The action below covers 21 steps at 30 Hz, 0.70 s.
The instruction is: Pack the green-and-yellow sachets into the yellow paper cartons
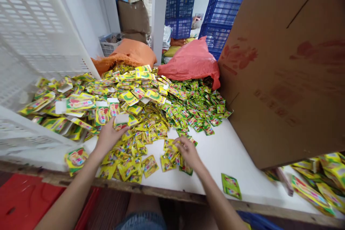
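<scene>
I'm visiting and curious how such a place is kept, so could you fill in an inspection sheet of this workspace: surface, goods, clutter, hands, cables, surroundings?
Surface: white flat tabletop with a worn wooden front edge.
Goods: small yellow printed cardboard boxes heaped left; small glossy yellow packets in the middle; small glossy green packets behind, to the right.
Clutter: single flat green packet lying apart near the edge.
Hands: left hand holds a small yellow box with a white flap; right hand is at the yellow packets, grip unclear.
Cables: nothing seen.
Surroundings: large brown cardboard carton right; slatted white plastic crate left; orange sack, red sack and stacked blue plastic crates behind.
</scene>
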Each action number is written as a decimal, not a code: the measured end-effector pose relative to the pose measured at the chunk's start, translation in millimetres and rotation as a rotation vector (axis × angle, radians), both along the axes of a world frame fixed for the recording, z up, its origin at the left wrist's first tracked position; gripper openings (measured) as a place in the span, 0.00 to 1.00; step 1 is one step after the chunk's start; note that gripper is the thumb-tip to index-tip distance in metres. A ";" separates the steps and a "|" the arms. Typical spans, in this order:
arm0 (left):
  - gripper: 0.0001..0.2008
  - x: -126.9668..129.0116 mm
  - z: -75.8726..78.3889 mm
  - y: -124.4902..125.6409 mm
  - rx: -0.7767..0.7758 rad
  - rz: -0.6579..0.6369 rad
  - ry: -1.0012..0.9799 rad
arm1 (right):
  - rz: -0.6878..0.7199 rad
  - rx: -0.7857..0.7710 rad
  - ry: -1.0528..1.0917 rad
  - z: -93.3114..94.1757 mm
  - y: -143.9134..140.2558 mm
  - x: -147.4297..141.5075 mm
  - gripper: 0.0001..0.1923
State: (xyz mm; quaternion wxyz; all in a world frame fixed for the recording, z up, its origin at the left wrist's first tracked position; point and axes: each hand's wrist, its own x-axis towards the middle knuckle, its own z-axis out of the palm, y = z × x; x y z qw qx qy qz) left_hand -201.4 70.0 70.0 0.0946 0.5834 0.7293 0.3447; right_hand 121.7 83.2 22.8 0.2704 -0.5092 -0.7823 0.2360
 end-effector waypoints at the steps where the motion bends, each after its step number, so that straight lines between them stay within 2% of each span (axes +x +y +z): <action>1: 0.26 8.7 0.3 -4.1 0.041 -0.056 -0.139 | 0.001 -0.009 -0.009 4.0 10.5 14.7 0.10; 4: 0.25 40.2 -6.6 -14.9 0.027 -0.191 -0.504 | -0.019 -0.051 -0.083 5.4 42.5 52.1 0.08; 7: 0.24 72.7 -23.0 -19.9 -0.038 -0.244 -0.727 | -0.089 -0.082 -0.161 -10.2 58.7 66.8 0.04; 8: 0.25 81.5 -28.8 -19.9 -0.040 -0.248 -0.773 | -0.120 -0.086 -0.177 -17.5 59.2 67.5 0.07; 11: 0.26 97.7 -40.0 -16.5 -0.019 -0.240 -0.863 | -0.220 -0.081 -0.207 -37.6 50.8 66.5 0.18; 14: 0.23 103.8 -37.9 -14.5 -0.016 -0.236 -0.912 | -0.280 -0.067 -0.218 -48.4 36.8 65.3 0.18; 17: 0.20 113.2 -29.9 -20.2 -0.089 -0.313 -0.937 | -0.276 -0.050 -0.187 -48.7 21.6 61.9 0.15; 21: 0.17 136.1 -27.1 -39.1 -0.214 -0.526 -0.909 | -0.189 -0.015 -0.107 -36.3 -9.3 58.6 0.11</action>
